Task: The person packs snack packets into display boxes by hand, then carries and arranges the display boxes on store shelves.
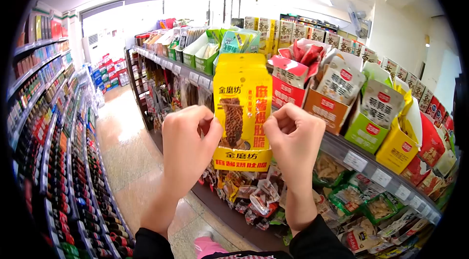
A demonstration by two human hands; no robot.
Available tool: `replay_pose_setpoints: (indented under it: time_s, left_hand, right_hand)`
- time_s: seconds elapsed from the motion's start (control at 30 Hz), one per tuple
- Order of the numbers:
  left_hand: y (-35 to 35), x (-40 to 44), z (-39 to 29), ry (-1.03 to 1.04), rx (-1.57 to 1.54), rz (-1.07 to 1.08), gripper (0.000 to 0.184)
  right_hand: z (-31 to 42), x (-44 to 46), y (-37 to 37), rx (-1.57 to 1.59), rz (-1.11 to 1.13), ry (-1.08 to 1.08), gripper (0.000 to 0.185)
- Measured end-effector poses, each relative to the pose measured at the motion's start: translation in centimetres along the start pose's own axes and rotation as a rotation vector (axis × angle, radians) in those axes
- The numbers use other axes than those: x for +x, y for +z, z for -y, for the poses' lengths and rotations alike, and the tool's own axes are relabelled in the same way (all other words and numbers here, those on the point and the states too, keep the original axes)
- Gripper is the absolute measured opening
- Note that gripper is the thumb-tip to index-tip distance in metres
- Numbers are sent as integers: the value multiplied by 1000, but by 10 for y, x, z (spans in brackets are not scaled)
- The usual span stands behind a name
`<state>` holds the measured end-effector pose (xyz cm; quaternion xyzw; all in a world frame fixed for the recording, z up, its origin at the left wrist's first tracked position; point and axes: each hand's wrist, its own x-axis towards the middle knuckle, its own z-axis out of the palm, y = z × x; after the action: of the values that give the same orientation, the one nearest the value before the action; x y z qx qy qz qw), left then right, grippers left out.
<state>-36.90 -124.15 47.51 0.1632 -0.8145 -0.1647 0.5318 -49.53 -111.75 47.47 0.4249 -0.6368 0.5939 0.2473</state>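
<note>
A yellow cardboard display box stands upright in front of me, filled with a row of yellow snack packets showing a brown food picture and red and black lettering. My left hand is closed in a pinch at the box's left side. At the right side, my right hand pinches the opposite edge, its thumb toward the packets. The curled fingers partly hide where each hand meets the box. Whether the box's underside touches anything is not visible.
To the right, a shelf carries an orange-brown snack box, a green box and a yellow box. Bagged snacks fill the level below. Bottles line shelves on the left, beyond the tiled aisle.
</note>
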Motion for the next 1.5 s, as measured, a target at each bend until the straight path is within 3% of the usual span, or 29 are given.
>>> replay_pose_setpoints:
  time_s: [0.2, 0.3, 0.43, 0.63, 0.77, 0.87, 0.9, 1.0, 1.23, 1.33, 1.5]
  left_hand:
    - [31, 93, 67, 147, -182, 92, 14]
    - [50, 132, 92, 103, -313, 189, 18]
    - [89, 159, 123, 201, -456, 226, 19]
    - [127, 177, 147, 170, -518, 316, 21]
    - [136, 182, 154, 130, -537, 335, 21]
    - [140, 184, 157, 119, -518, 347, 22]
    - [141, 185, 156, 112, -517, 350, 22]
    - [144, 186, 156, 121, -532, 348, 23]
    - [122, 165, 173, 207, -626, 140, 16]
    - [115, 140, 190, 334, -689, -10, 13]
    - [96, 112, 221, 229, -673, 82, 16]
  right_hand:
    - [-7, 46, 63, -243, -227, 33, 11]
    - [-15, 68, 89, -358, -304, 44, 11]
    - [-26, 82, 109, -547, -344, 85, 12]
    - [-47, 84, 123, -699, -337, 109, 16]
    - [-32, 78, 128, -502, -318, 263, 23]
    - [-24, 61, 137, -379, -350, 183, 32]
    - [-19, 54, 139, -415, -299, 129, 45]
    - [-21, 45, 144, -754, -203, 3, 44]
    - [-35, 50, 151, -816, -195, -13, 24]
    - [-40, 56, 150, -826, -189, -19, 24]
    - [-54, 73, 146, -896, -124, 41, 17]
